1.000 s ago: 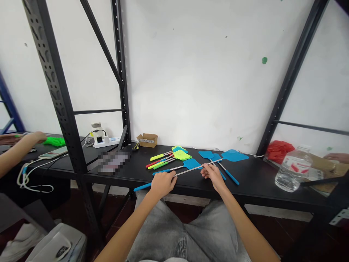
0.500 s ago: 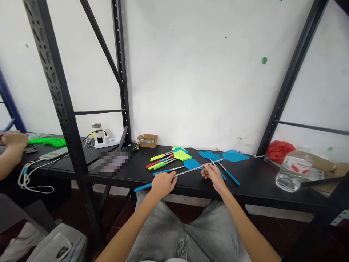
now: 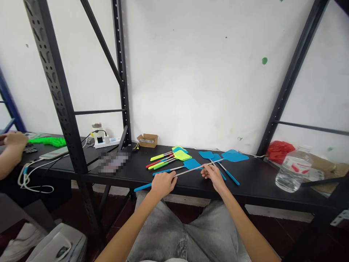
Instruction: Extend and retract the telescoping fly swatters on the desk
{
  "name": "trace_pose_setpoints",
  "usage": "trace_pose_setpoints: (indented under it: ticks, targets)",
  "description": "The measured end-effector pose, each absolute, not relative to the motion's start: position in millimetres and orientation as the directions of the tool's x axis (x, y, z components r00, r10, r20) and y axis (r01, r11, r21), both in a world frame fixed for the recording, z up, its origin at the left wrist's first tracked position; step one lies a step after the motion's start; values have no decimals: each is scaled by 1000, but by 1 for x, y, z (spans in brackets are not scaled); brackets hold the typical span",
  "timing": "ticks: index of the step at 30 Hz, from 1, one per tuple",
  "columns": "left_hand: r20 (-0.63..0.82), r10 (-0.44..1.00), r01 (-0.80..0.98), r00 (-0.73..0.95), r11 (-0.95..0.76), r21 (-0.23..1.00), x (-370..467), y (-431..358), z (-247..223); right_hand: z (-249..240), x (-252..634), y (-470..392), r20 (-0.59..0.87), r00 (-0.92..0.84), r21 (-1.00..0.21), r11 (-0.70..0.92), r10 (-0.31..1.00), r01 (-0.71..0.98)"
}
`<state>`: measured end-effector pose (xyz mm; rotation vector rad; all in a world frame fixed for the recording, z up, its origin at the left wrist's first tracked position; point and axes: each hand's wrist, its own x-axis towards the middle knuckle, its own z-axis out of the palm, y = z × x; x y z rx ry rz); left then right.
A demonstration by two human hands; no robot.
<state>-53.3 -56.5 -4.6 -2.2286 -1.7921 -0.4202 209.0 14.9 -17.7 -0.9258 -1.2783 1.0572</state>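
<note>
A blue fly swatter [image 3: 235, 155] with a long metal rod lies slantwise between my two hands, its head to the right. My left hand [image 3: 163, 185] is closed round it where the blue handle meets the rod. Farther up, my right hand [image 3: 213, 176] pinches the rod near the head. Just behind the rod lies another blue fly swatter [image 3: 192, 163]. Two more blue swatters [image 3: 206, 155] lie beyond my right hand, their handles pointing towards me. Several swatters with yellow, red and green handles [image 3: 160, 164] are piled at the back left, under a yellow head [image 3: 182, 155].
The black table [image 3: 261, 182] has a small cardboard box [image 3: 147, 140] at the back. To the right stand a water bottle [image 3: 293, 171] and a red plastic bag [image 3: 279, 151]. Shelf posts [image 3: 58, 98] rise at both sides. Another person's hand [image 3: 15, 143] is at far left.
</note>
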Motion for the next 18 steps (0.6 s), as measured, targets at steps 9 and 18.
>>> trace_pose_setpoints:
  ticks: [9,18]
  targets:
    - [381,900,975,211,-219,-24,-54,-56,-5,-19,210,17,277,-17,-956,274,961,-99]
    - [379,902,977,207,-213,-28,-53,-56,-5,-19,209,16,273,-16,-958,270,962,-100]
